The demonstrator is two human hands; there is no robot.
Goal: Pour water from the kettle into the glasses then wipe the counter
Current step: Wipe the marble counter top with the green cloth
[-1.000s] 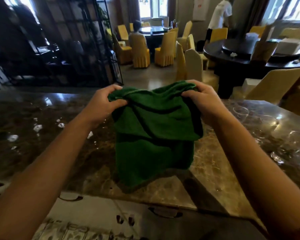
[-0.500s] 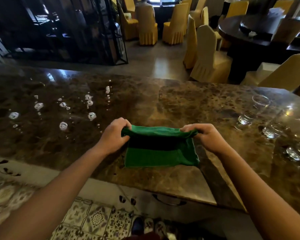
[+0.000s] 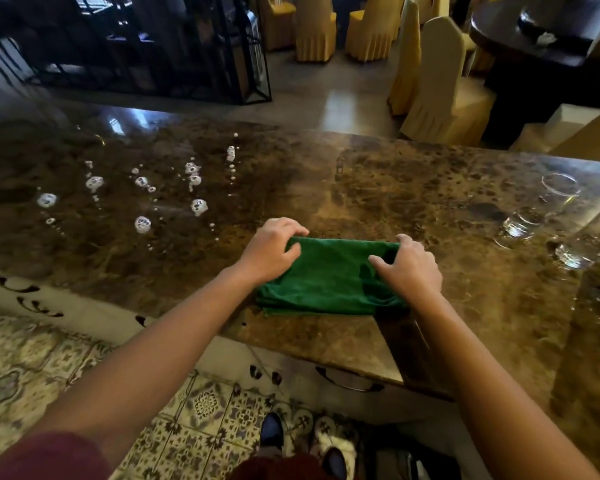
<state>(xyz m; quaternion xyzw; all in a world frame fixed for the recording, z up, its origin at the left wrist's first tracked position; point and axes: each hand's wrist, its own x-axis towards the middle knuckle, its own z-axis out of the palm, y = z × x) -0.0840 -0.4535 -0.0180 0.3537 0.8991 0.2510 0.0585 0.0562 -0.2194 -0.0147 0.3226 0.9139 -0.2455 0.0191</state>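
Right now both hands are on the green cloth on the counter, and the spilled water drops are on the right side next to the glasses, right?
Not quite. Both hands, left and right, are on the green cloth on the counter, but the head view shows the water drops on the left side, far from the glasses.

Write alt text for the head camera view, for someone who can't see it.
Both hands, left hand and right hand, press a folded green cloth flat on a brown marble counter. Spilled water drops sit to the left of the cloth, and clear glasses stand at the right end.
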